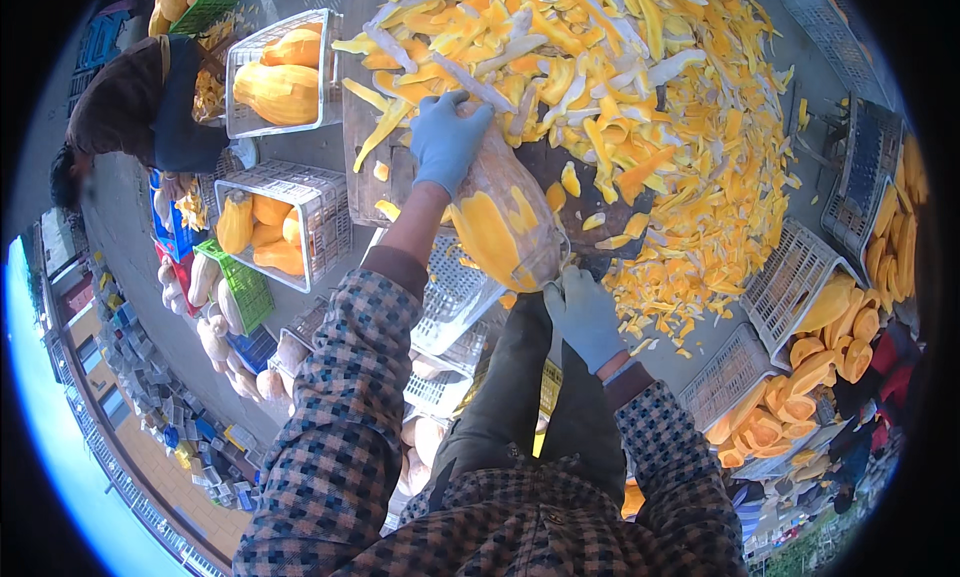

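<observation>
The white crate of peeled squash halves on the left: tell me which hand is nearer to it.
Left. The left hand grips the top of the squash, just right of the white crate. The right hand is lower and farther right, at the squash's bottom end.

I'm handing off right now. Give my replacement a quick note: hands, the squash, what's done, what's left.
Left hand, gloved, grips the top of the squash, tilted on the dark board.
Right hand, gloved, is at its lower end with a peeler.
Done: one side pared to orange flesh; peel pile behind.
Left: tan skin on the rest. Peeled squash fill the white crates at left.
</observation>
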Demonstrator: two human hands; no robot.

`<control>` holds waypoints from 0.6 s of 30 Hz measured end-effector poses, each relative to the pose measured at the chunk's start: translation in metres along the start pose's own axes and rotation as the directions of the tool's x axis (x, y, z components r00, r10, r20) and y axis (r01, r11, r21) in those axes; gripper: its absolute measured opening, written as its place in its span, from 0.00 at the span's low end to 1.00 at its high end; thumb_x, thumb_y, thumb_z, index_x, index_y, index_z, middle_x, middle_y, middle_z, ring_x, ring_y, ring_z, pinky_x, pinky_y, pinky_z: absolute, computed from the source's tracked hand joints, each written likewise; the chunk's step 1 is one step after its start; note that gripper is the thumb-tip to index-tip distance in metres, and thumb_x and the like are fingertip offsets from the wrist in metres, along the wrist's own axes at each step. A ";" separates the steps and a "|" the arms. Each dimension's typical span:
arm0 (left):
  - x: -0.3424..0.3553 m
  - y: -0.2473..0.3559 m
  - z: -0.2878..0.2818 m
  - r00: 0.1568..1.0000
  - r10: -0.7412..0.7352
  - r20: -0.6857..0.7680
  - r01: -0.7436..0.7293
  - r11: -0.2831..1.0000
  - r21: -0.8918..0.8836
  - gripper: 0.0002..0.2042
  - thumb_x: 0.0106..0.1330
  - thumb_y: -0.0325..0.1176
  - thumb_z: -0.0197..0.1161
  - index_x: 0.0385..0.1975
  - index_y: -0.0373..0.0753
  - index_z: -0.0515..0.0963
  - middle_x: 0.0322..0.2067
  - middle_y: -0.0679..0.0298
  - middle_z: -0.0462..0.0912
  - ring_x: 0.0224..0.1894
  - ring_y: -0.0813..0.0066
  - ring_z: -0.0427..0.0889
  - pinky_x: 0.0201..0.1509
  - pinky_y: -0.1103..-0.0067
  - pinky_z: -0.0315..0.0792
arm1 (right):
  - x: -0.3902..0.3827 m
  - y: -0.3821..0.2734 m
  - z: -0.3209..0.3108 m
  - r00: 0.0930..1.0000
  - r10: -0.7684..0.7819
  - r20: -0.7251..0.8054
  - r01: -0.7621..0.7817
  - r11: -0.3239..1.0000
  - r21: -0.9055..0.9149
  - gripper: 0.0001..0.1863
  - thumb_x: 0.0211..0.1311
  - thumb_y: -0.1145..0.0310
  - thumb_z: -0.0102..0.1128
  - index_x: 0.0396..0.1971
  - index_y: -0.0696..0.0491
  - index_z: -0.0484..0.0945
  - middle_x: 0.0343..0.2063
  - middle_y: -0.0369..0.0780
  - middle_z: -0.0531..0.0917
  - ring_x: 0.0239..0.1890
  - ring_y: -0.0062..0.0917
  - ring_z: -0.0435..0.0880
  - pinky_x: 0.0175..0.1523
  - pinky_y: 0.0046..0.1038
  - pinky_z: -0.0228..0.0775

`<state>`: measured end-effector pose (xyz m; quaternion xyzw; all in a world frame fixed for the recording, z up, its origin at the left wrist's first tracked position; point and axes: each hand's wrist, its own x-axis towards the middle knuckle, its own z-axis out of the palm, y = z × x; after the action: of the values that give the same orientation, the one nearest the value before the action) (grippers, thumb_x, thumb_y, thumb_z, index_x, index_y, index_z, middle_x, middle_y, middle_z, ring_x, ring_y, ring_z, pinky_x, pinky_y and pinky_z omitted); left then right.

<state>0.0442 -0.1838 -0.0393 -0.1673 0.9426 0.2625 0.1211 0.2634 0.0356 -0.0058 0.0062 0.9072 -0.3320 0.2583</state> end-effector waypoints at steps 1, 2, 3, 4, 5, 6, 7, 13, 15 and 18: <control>-0.001 -0.001 0.000 1.000 0.014 -0.005 -0.014 1.000 -0.018 0.28 0.56 0.55 0.68 0.53 0.44 0.83 0.54 0.54 0.78 0.56 0.49 0.77 0.60 0.63 0.73 | -0.028 0.009 0.001 0.998 0.063 0.022 -0.063 0.998 0.005 0.17 0.65 0.53 0.59 0.38 0.52 0.76 0.32 0.48 0.82 0.32 0.45 0.86 0.36 0.45 0.78; -0.002 -0.001 0.001 1.000 -0.017 0.006 0.017 1.000 0.001 0.28 0.56 0.55 0.68 0.53 0.44 0.83 0.53 0.54 0.78 0.56 0.49 0.76 0.60 0.62 0.73 | -0.041 0.015 -0.004 0.985 0.134 0.106 -0.129 0.990 -0.059 0.15 0.65 0.56 0.60 0.38 0.53 0.75 0.30 0.48 0.82 0.32 0.47 0.85 0.37 0.46 0.77; -0.002 -0.001 0.001 1.000 -0.013 0.003 0.013 1.000 -0.001 0.28 0.56 0.55 0.68 0.53 0.44 0.83 0.53 0.54 0.78 0.56 0.48 0.76 0.59 0.62 0.73 | -0.051 0.017 -0.008 0.924 0.288 0.252 -0.252 0.953 -0.167 0.14 0.65 0.58 0.60 0.37 0.54 0.74 0.29 0.49 0.81 0.32 0.50 0.84 0.37 0.46 0.76; -0.001 0.000 0.002 0.999 0.017 -0.044 -0.018 0.999 -0.040 0.28 0.56 0.55 0.67 0.53 0.44 0.83 0.53 0.54 0.78 0.56 0.48 0.75 0.59 0.62 0.73 | -0.050 0.017 -0.016 0.975 0.187 0.121 -0.180 0.981 -0.069 0.14 0.65 0.58 0.60 0.38 0.54 0.75 0.30 0.49 0.81 0.33 0.48 0.84 0.36 0.45 0.76; 0.000 0.000 0.001 1.000 -0.010 -0.022 0.010 1.000 -0.029 0.28 0.56 0.55 0.67 0.53 0.44 0.83 0.53 0.54 0.77 0.55 0.48 0.75 0.59 0.62 0.73 | -0.040 0.014 -0.023 0.980 0.182 0.080 -0.182 0.983 -0.019 0.15 0.65 0.57 0.60 0.38 0.54 0.75 0.32 0.48 0.82 0.34 0.46 0.85 0.35 0.44 0.76; -0.002 0.001 0.002 1.000 -0.018 -0.004 0.018 0.999 -0.051 0.28 0.56 0.55 0.67 0.53 0.44 0.83 0.53 0.54 0.77 0.55 0.48 0.75 0.58 0.62 0.73 | -0.022 0.005 -0.029 0.965 0.244 0.091 -0.246 0.969 0.004 0.15 0.64 0.56 0.60 0.38 0.53 0.75 0.34 0.48 0.82 0.35 0.44 0.85 0.34 0.43 0.77; -0.001 0.002 0.001 1.000 -0.001 -0.021 -0.001 0.997 -0.078 0.28 0.56 0.55 0.67 0.53 0.44 0.83 0.52 0.54 0.77 0.55 0.48 0.75 0.58 0.61 0.73 | 0.007 -0.006 -0.032 0.994 0.109 -0.003 -0.109 0.994 0.004 0.15 0.65 0.57 0.59 0.38 0.55 0.75 0.31 0.48 0.82 0.33 0.45 0.85 0.35 0.44 0.77; -0.003 0.005 -0.004 0.999 0.015 -0.030 -0.014 1.000 0.023 0.25 0.60 0.54 0.63 0.51 0.45 0.83 0.49 0.47 0.80 0.52 0.47 0.81 0.57 0.61 0.74 | 0.054 -0.030 -0.018 0.991 -0.115 0.066 0.125 0.979 -0.164 0.17 0.66 0.54 0.57 0.39 0.54 0.77 0.32 0.47 0.84 0.32 0.44 0.86 0.37 0.43 0.79; -0.005 0.004 -0.004 1.000 0.017 -0.019 -0.017 1.000 0.013 0.25 0.60 0.55 0.63 0.52 0.45 0.83 0.49 0.47 0.80 0.53 0.47 0.80 0.58 0.61 0.74 | 0.003 -0.012 -0.016 0.989 0.056 0.139 -0.042 0.994 -0.099 0.19 0.66 0.52 0.58 0.42 0.55 0.79 0.37 0.49 0.85 0.37 0.44 0.87 0.39 0.42 0.79; -0.007 0.005 -0.003 1.000 -0.003 -0.030 0.003 1.000 0.001 0.26 0.60 0.55 0.63 0.52 0.45 0.83 0.50 0.47 0.80 0.53 0.46 0.80 0.59 0.61 0.73 | -0.042 0.014 -0.021 0.972 0.184 0.147 -0.155 0.970 -0.188 0.18 0.65 0.55 0.60 0.45 0.54 0.79 0.36 0.49 0.84 0.39 0.43 0.86 0.39 0.43 0.78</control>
<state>0.0486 -0.1796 -0.0318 -0.1727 0.9441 0.2592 0.1076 0.2927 0.0664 0.0196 0.0340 0.9048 -0.2268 0.3587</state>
